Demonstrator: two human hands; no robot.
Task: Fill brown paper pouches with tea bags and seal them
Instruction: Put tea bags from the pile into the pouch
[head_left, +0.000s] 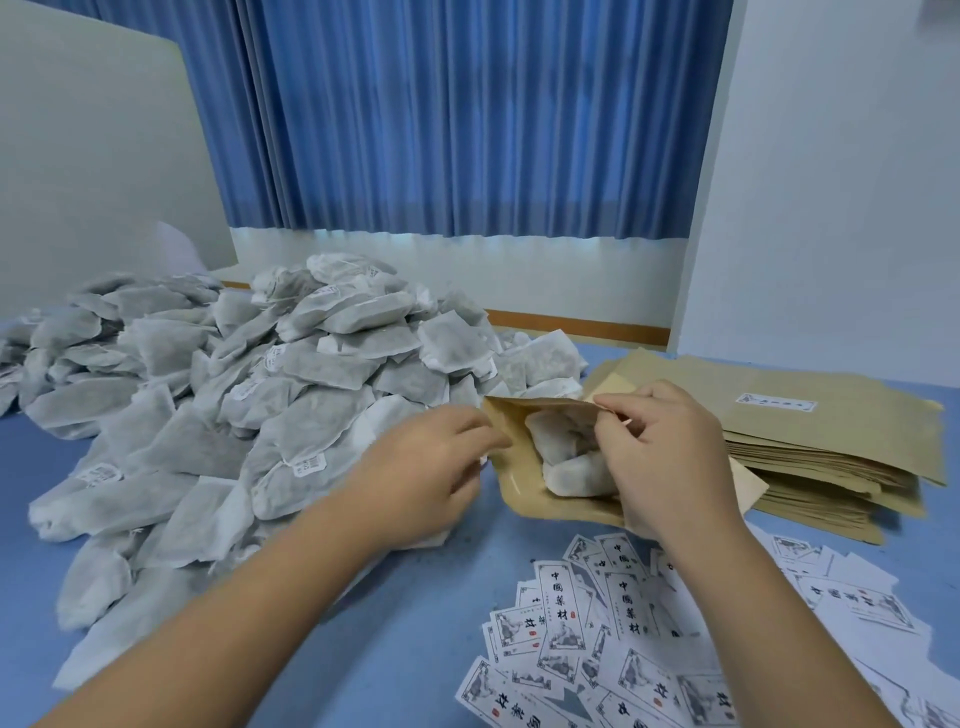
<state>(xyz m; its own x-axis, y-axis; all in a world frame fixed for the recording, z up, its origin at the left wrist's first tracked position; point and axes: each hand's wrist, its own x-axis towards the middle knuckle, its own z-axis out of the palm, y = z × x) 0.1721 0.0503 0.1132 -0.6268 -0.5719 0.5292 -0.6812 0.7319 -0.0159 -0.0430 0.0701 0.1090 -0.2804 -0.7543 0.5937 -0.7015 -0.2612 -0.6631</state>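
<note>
A brown paper pouch (524, 499) lies open on the blue table, its mouth facing left, with several grey tea bags (563, 457) inside. My right hand (660, 457) pinches the pouch's upper lip and holds the mouth open. My left hand (436, 467) sits at the pouch's left edge, fingers loosely curled by the opening; whether it holds a tea bag is hidden. A large heap of grey tea bags (249, 405) covers the table's left half.
A stack of flat brown pouches (810, 447) lies to the right, its top one bearing a small white label. Printed paper labels (613, 639) are scattered at the front right. A blue curtain and white wall stand behind the table.
</note>
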